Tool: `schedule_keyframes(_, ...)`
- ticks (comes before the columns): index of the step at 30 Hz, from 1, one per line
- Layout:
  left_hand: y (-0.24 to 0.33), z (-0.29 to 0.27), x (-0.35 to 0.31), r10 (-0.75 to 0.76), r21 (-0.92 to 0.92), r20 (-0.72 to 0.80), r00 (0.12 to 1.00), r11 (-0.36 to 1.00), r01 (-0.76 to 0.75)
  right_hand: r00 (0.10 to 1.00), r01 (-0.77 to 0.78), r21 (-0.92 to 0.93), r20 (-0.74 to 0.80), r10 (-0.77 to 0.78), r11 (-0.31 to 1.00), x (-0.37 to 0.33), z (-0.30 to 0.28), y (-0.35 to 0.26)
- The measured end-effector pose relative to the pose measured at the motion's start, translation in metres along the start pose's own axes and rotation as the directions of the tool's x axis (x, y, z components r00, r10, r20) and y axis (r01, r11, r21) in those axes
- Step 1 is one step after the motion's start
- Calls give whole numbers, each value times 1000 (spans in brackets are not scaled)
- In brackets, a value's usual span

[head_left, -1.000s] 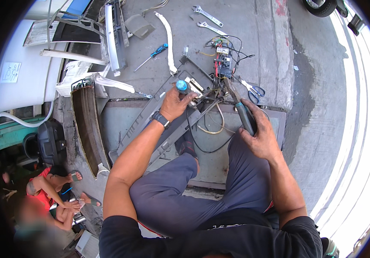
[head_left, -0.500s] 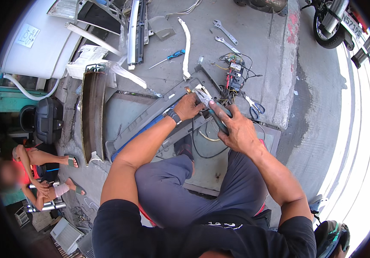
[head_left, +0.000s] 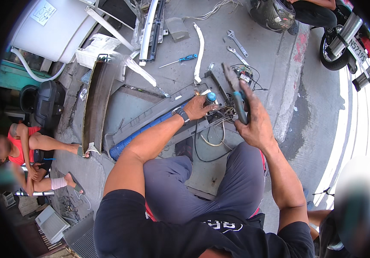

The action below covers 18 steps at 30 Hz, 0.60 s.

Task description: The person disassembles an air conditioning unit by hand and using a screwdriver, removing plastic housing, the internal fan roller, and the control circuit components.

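My right hand (head_left: 258, 124) is closed around pliers (head_left: 241, 107) with dark green-and-black handles. Their jaws, blurred by motion, point away from me, apart from my left hand. My left hand (head_left: 197, 108) is closed at the right end of a long grey plastic housing (head_left: 150, 112). From its fingers rises a blue round-ended thing (head_left: 211, 97), whose lower part is hidden. A long blue ribbed roller (head_left: 140, 132) lies along the housing, partly under my left forearm. Cables (head_left: 223, 117) are bunched beside the fingers.
Beyond the housing lie a blue screwdriver (head_left: 187, 58), two wrenches (head_left: 238, 45), a white wrapped pipe (head_left: 199, 51) and a wired circuit board (head_left: 246, 76). A curved finned coil (head_left: 95, 105) stands at left. People sit at left and far right; another figure is at lower right.
My right hand has lifted the pliers away from my left hand, to the far right. The blue round-ended thing now shows at my left fingers. A blurred figure has appeared at lower right.
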<state>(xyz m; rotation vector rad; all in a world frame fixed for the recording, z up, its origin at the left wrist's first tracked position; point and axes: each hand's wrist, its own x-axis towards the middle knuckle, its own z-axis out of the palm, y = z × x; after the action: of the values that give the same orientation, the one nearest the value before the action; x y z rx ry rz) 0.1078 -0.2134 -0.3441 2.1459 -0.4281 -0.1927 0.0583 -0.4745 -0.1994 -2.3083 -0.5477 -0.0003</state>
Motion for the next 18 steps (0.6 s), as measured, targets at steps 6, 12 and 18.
schedule_keyframes(6,-1,-6,-7,-46,46,-17,999,998,47,862,205,365,-506,9,908,27,-75,-74)
schedule_keyframes(12,-6,10,1,92,26,-44,995,996,-91,968,-119,-119,205,142,986,18,20,6)
schedule_keyframes(18,-21,-1,-14,-136,-14,-43,990,991,136,928,-4,305,-354,117,952,45,-61,-73)
